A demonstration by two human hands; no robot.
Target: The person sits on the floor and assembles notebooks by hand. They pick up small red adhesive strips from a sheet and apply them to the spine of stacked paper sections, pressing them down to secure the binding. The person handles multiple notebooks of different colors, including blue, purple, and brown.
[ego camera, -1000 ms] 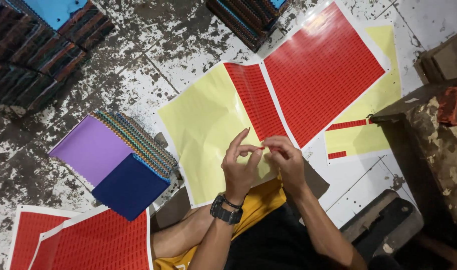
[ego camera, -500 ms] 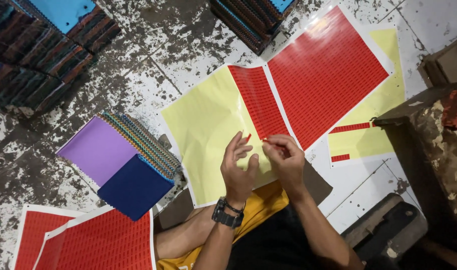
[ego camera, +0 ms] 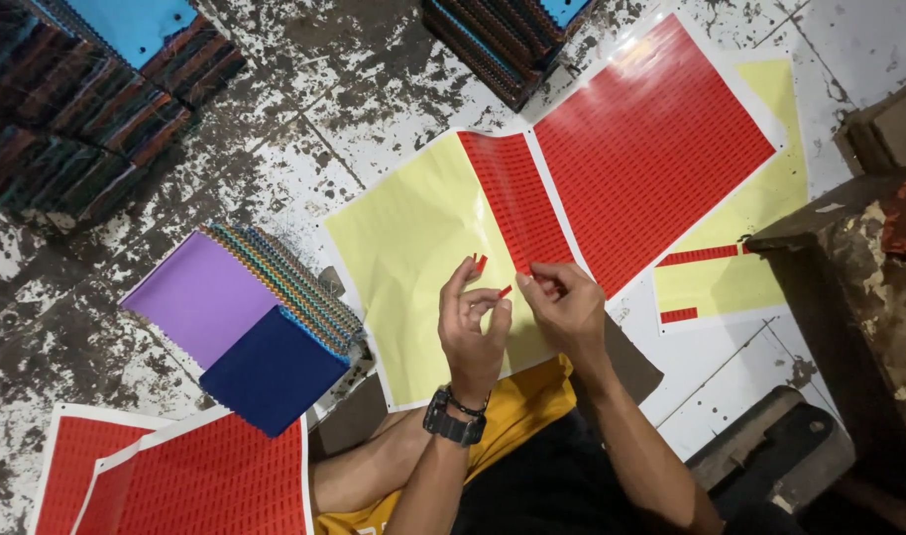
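Both hands are meeting above the near edge of a yellow backing sheet [ego camera: 413, 267] lying on the paint-spattered floor [ego camera: 304, 119]. Left hand [ego camera: 473, 322], with a dark watch [ego camera: 451, 424] on its wrist, is standing fingers-up and loosely curled, and small red stickers [ego camera: 481, 264] are clinging to its fingertips. Right hand [ego camera: 564, 302] is closing thumb and forefinger on a tiny red sticker [ego camera: 524, 280] just beside the left fingers. Behind the hands, a strip of red stickers [ego camera: 517, 203] is remaining on the yellow sheet, and a full red sticker sheet [ego camera: 651, 149] is lying next to it, overlapping another yellow sheet [ego camera: 760, 198] with a few red rows left. To the left, a fanned stack of coloured booklets [ego camera: 245, 322] is resting, purple and dark blue covers on top. More red sticker sheets [ego camera: 195, 481] are lying at the lower left, and dark bundles [ego camera: 86, 109] are sitting at the upper left.
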